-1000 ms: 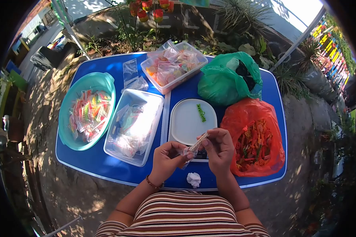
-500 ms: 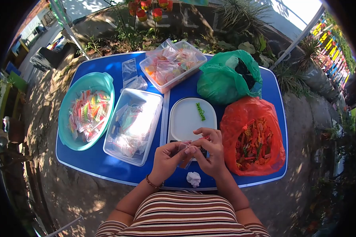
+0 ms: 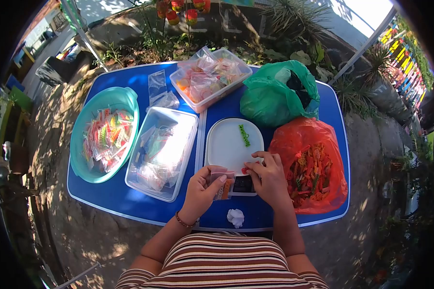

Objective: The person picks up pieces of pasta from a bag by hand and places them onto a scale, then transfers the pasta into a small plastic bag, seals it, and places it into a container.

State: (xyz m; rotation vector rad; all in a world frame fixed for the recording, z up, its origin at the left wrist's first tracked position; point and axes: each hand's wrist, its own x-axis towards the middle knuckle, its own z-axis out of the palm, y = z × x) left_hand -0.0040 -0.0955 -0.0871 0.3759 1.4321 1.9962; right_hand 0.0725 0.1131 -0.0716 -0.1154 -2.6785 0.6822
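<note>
My left hand (image 3: 200, 192) pinches a small clear plastic bag (image 3: 223, 187) between thumb and fingers, and something orange shows inside it. To the right, my right hand (image 3: 272, 180) is over the near edge of a white kitchen scale (image 3: 224, 147). Its fingertips close on a small red piece (image 3: 245, 170), whose shape I cannot make out. On the scale's plate lies a bright green, lacy-looking plastic piece (image 3: 245, 136). The scale's dark display panel is partly covered by my right hand. A crumpled white scrap (image 3: 235, 218) sits below, between my forearms.
An orange-red bag (image 3: 340, 192) of red and orange pieces stands right, with a green bag (image 3: 263, 103) behind. Left are a teal basin (image 3: 75, 154) of filled packets and a clear tub (image 3: 171, 198) of plastic bags. Another tub (image 3: 197, 108) and loose bags (image 3: 157, 86) stand at the back.
My hands have come apart. The right hand has moved off to the right with the red piece, while the left keeps the small bag, now more plainly visible.
</note>
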